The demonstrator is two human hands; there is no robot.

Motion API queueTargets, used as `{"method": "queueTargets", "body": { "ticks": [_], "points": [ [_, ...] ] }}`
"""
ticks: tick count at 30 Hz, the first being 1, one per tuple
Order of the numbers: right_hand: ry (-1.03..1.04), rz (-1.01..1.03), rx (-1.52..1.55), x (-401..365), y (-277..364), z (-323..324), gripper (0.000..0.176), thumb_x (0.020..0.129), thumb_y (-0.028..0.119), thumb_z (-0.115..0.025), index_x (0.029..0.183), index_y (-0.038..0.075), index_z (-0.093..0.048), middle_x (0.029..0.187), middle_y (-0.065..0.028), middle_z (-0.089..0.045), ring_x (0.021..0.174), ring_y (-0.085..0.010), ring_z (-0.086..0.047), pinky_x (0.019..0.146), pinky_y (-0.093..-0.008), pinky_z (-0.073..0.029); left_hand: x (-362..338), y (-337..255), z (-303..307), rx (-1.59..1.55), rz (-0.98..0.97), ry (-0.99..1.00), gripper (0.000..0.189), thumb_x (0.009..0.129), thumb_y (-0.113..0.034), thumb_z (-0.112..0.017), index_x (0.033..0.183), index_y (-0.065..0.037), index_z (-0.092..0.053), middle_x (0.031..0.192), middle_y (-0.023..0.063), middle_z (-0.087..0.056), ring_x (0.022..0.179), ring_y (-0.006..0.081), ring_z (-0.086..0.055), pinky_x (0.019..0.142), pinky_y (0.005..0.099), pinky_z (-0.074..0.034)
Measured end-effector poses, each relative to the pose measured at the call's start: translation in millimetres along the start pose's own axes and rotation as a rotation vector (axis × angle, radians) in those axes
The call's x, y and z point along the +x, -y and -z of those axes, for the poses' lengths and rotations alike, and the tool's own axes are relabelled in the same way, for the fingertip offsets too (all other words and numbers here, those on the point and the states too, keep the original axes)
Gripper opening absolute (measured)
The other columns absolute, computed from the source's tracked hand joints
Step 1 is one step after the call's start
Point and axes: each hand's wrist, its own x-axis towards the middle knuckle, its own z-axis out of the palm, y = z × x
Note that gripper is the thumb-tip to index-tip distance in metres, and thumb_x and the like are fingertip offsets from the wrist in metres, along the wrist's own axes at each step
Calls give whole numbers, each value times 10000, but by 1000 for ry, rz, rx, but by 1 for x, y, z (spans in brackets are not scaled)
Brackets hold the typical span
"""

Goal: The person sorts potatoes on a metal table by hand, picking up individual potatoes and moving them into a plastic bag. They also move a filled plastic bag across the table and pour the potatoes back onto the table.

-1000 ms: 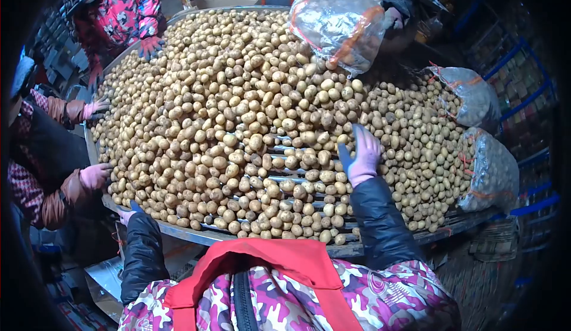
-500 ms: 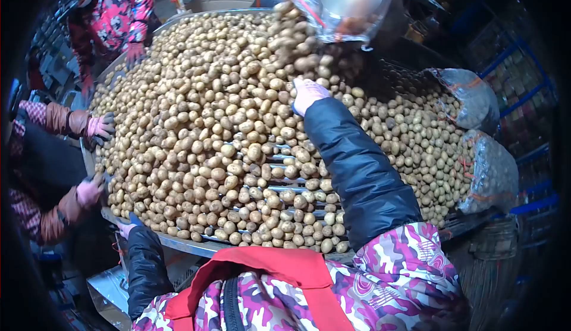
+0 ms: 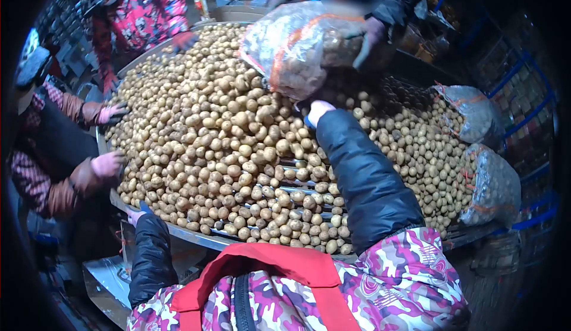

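Observation:
A sloping heap of small potatoes (image 3: 208, 135) covers a big metal sorting table (image 3: 184, 236) with slats showing through. My right hand (image 3: 321, 112), in a pale glove with some blue, is stretched out over the heap, just below the hanging corner of a clear plastic bag (image 3: 285, 51). Its fingers are turned away from view, and whether they touch the bag cannot be made out. At the table's near left rim is my left hand (image 3: 137, 214), gloved in pale and blue; its fingers are mostly hidden. A co-worker's gloved hand (image 3: 370, 38) grips the bag from across the table.
Two plastic bags, an upper one (image 3: 476, 114) and a lower one (image 3: 492, 182), lie at the right edge with potatoes at their mouths. On the left, a co-worker's pink-gloved hands (image 3: 107, 164) are at the heap. Farther back, another person's hand (image 3: 184, 41) rests on potatoes.
The plastic bag has swung down and left over the heap, and potatoes no longer tumble visibly from it. My right hand has shifted slightly right and down in view. The whole view has moved a little.

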Motion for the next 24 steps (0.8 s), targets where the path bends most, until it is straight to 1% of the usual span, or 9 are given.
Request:
{"method": "queueTargets", "body": {
  "ticks": [4,10,13,15,18,21,22,23,24],
  "points": [
    [31,-51,-64,-12,26,-13,443,846,273,-635,1206,22,-695,1237,-256,-658,1160,-378,-647,1020,-438,-502,-5,3,0,-19,-55,-18,816,865,-448,-746,1530,-156,-374,1449,270,-430,1283,419,-513,1062,460,-461],
    [100,-61,-168,-15,27,1,516,796,253,-707,1248,9,-653,1271,-243,-648,1198,-378,-621,1026,-437,-490,-7,1,2,-44,-49,-6,816,872,-455,-736,1535,-155,-366,1500,250,-379,1306,396,-501,1078,445,-448],
    [45,83,-86,-36,13,6,535,771,213,-691,1268,26,-625,1191,-260,-669,1124,-400,-645,954,-459,-512,-6,5,-2,-62,-43,-2,808,879,-454,-730,1533,-146,-368,1509,246,-369,1320,394,-489,1086,453,-441],
    [27,149,380,-53,-6,-7,471,833,147,-698,1285,47,-608,1088,-171,-702,829,-276,-693,715,-391,-556,-12,6,-7,-67,-54,-14,804,882,-454,-726,1531,-142,-370,1514,243,-364,1327,395,-483,1089,459,-439],
    [193,82,1243,-106,1,-18,448,897,98,-686,1328,55,-574,1002,-58,-672,592,-111,-591,515,-266,-485,-59,-4,-10,-284,-736,-142,621,917,-187,-694,1469,-56,-439,1406,224,-491,1297,327,-515,1085,422,-436],
    [286,103,1504,-155,26,-28,511,894,130,-708,1357,-5,-541,1181,-85,-684,651,-121,-626,555,-256,-511,-187,-68,28,-573,-1009,458,520,870,-23,-709,1366,-24,-554,1234,175,-618,1136,285,-606,994,385,-496],
    [322,107,1581,-165,36,-34,524,892,131,-711,1365,-12,-534,1211,-94,-680,664,-119,-630,566,-248,-516,-217,-89,42,-563,-1079,720,510,905,-82,-706,1383,-27,-538,1208,161,-640,1098,264,-626,972,365,-511],
    [346,135,1589,-176,47,-37,534,894,133,-711,1371,-22,-527,1216,-101,-677,676,-116,-633,578,-238,-519,-242,-103,46,-631,-865,1152,502,947,-169,-692,1400,-30,-527,1232,149,-641,1090,248,-631,959,364,-514],
    [370,169,1599,-185,57,-40,543,896,134,-712,1377,-32,-520,1221,-108,-674,687,-113,-637,590,-228,-522,-260,-113,39,-675,-828,1306,510,981,-251,-662,1411,-18,-515,1260,138,-635,1101,239,-625,939,365,-520]
  ]
}}
